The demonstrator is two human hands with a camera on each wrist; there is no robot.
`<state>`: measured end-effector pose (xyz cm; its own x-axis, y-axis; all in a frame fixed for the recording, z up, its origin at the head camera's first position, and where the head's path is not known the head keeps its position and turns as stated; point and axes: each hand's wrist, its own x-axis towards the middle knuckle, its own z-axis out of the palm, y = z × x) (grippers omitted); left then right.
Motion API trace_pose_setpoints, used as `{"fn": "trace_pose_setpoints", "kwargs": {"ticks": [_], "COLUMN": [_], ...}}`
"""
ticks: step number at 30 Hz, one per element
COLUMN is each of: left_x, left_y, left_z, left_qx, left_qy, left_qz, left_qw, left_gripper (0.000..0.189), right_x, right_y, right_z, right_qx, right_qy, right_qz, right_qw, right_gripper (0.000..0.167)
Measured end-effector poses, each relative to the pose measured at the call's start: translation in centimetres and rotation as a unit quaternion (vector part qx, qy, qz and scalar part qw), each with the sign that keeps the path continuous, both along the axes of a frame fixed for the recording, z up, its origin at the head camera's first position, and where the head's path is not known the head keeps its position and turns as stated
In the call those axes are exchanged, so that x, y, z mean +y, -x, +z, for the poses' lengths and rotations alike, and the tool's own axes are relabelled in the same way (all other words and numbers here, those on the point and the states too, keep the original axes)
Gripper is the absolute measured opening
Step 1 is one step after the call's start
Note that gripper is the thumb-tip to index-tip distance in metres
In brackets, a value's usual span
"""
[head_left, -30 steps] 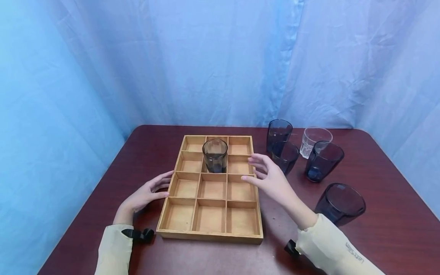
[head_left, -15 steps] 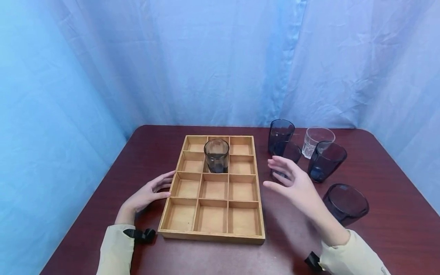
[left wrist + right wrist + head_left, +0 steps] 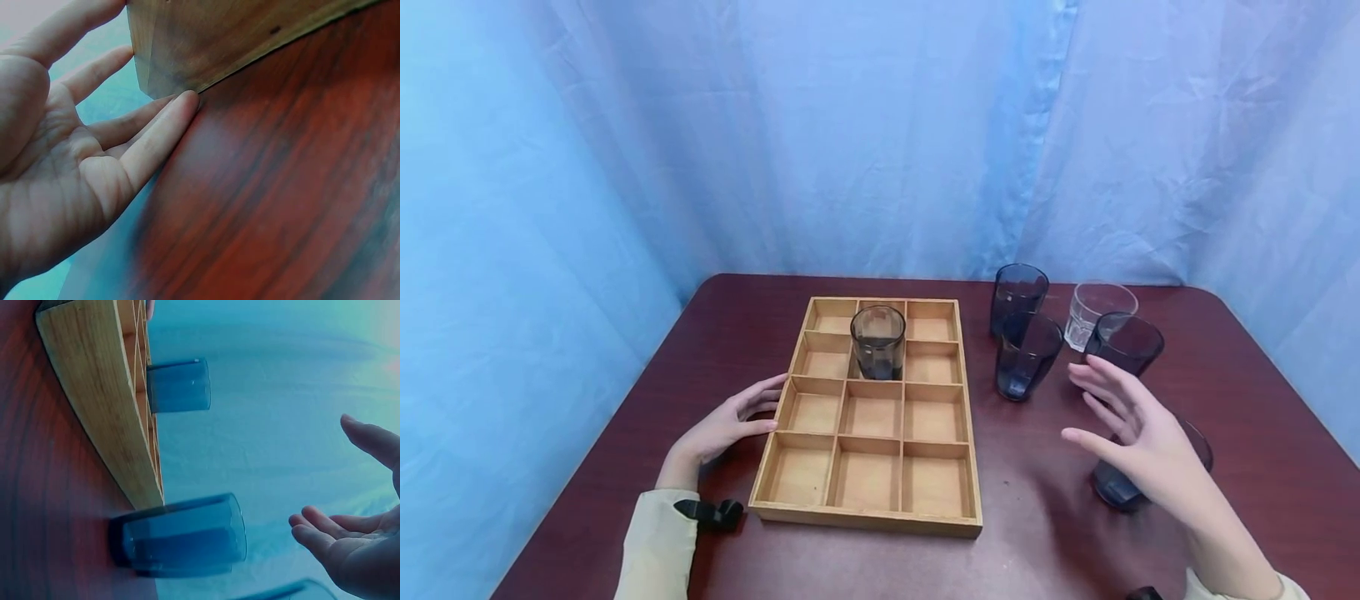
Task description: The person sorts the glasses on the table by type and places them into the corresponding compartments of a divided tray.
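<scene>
My left hand (image 3: 724, 429) rests against the left side of a wooden compartment tray (image 3: 865, 527), its fingertips touching the wall in the left wrist view too. The fingers are fairly straight. A dark glass (image 3: 878, 343) stands upright in the middle compartment of the tray's second row from the back. My right hand (image 3: 1150, 442) hovers over the right part of the table, fingers spread and holding nothing. Partly behind it is the nearest dark glass (image 3: 1116, 487). Just beyond its fingers stands another dark glass (image 3: 1126, 340), its lower part hidden by the hand.
Right of the tray stand a dark glass (image 3: 1028, 357) and, behind it, another dark glass (image 3: 1018, 296). A clear glass (image 3: 1078, 325) stands near the back edge of the dark red table (image 3: 1022, 550). Pale blue curtains (image 3: 880, 142) hang around the table.
My right hand has moved right and toward me, from beside the tray to the nearest dark glass. The left hand stays at the tray; the view shifts slightly.
</scene>
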<state>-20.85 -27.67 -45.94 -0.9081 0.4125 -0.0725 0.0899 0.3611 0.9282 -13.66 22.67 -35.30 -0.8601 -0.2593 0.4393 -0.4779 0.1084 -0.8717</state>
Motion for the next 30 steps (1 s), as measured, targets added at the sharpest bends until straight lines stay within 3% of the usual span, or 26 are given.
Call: {"fn": "trace_pose_setpoints", "kwargs": {"ticks": [3,12,18,24,30], "left_x": [0.0,0.1,0.0,-0.1,0.0], "left_y": [0.0,0.0,0.0,-0.1,0.0], "left_z": [0.1,0.0,0.0,-0.1,0.0], "left_qx": [-0.002,-0.003,-0.008,-0.008,-0.006], "left_qy": [0.0,0.0,-0.005,-0.006,-0.009], "left_qz": [0.0,-0.004,0.0,0.002,-0.004], "left_qw": [1.0,1.0,1.0,0.9999,0.9999], "left_gripper": [0.071,0.071,0.071,0.071,0.07], "right_x": [0.8,2.4,3.4,4.1,4.8], "right_y": [-0.6,-1.9,-2.3,-2.8,-3.2], "right_z": [-0.5,-0.6,-0.6,-1.0,-1.7], "right_qx": [-0.006,0.002,-0.004,-0.013,-0.021], "right_qy": [0.042,0.073,0.016,-0.083,-0.107], "right_qz": [-0.004,-0.072,-0.144,-0.233,-0.272], "right_qw": [0.9991,0.9948,0.9894,0.9689,0.9562], "right_gripper": [0.083,0.087,0.091,0.094,0.093]}}
